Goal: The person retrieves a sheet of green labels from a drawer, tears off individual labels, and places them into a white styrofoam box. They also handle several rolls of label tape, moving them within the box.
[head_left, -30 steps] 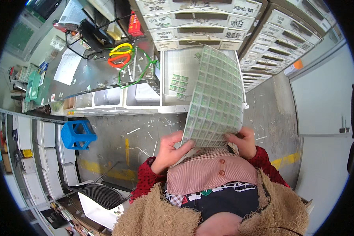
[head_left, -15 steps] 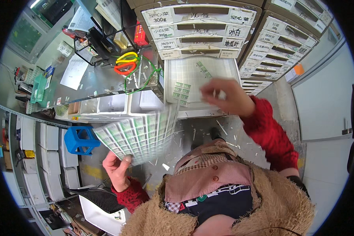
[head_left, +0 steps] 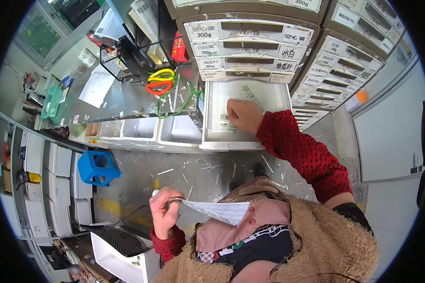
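Person in a shaggy tan vest (head_left: 335,231) and red dotted sleeves (head_left: 307,158), seen from above, at a pulled-out white drawer (head_left: 233,145). L hand (head_left: 165,210), low and left of the torso, is closed in a pinch, thumb against fingers, on one end of a pale, grid-lined sheet (head_left: 219,211); the sheet's other end juts right, in front of a pink buttoned garment (head_left: 271,213), well apart from the drawer. R hand (head_left: 243,115) is down in the drawer, fingers curled, over a small group of green-and-white labels (head_left: 228,124). Fingertips are hidden, so can't tell how far open it is or if it has hold of a label. A narrow green strip (head_left: 253,97) lies in the same drawer, just beyond the R hand.

Behind: a drawer cabinet (head_left: 245,27) w/ closed drawers stacked above the open one. Left of it, a grey bench (head_left: 132,101) w/ yellow-and-orange-handled scissors (head_left: 159,87), a green cord (head_left: 177,113) & a white paper (head_left: 97,87). Blue stool (head_left: 98,168) on the floor, lower left; paper scraps (head_left: 165,171) nearby.
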Motion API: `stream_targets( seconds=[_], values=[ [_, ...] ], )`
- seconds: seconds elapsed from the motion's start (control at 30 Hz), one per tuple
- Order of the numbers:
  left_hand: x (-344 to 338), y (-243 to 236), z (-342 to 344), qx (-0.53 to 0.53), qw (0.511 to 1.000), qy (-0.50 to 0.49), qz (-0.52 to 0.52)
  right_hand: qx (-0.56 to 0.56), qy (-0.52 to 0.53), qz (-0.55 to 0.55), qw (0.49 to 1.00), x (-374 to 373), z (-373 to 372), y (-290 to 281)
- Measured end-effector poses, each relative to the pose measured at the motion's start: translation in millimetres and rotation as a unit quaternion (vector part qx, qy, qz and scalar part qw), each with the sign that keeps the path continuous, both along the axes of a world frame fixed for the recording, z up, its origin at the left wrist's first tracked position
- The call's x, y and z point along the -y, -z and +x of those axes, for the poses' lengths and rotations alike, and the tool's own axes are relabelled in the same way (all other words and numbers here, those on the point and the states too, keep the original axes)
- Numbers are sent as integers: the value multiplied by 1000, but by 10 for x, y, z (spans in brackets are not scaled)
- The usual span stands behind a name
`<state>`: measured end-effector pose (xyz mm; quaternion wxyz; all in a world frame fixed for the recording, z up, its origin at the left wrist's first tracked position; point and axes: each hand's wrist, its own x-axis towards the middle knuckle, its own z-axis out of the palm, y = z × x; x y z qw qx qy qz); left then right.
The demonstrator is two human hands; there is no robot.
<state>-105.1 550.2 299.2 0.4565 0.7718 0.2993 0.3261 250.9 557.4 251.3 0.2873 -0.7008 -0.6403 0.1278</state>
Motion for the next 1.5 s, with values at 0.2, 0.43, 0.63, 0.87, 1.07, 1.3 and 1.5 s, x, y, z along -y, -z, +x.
stream_targets(
  seconds=[0.2,0.43,0.63,0.87,1.07,1.3,1.5],
  values=[
    [-71,91,375,24,992,45,112,-206,154,237,937,698,107,-299],
    [-128,110,651,22,992,103,67,-436,318,314,781,1576,794,-455],
    [-252,-34,857,30,987,150,57,-493,291,318,756,1574,452,-368],
    [-306,128,1060,46,991,111,-57,-490,246,279,788,1329,296,-384],
    [-246,148,1610,130,981,83,-116,-596,144,213,761,892,-85,-456],
    [-280,141,1614,88,974,97,-186,-661,120,175,720,723,-395,-565],
    [-299,73,1591,160,957,95,-224,-688,123,142,701,737,-368,-545]
  ],
)
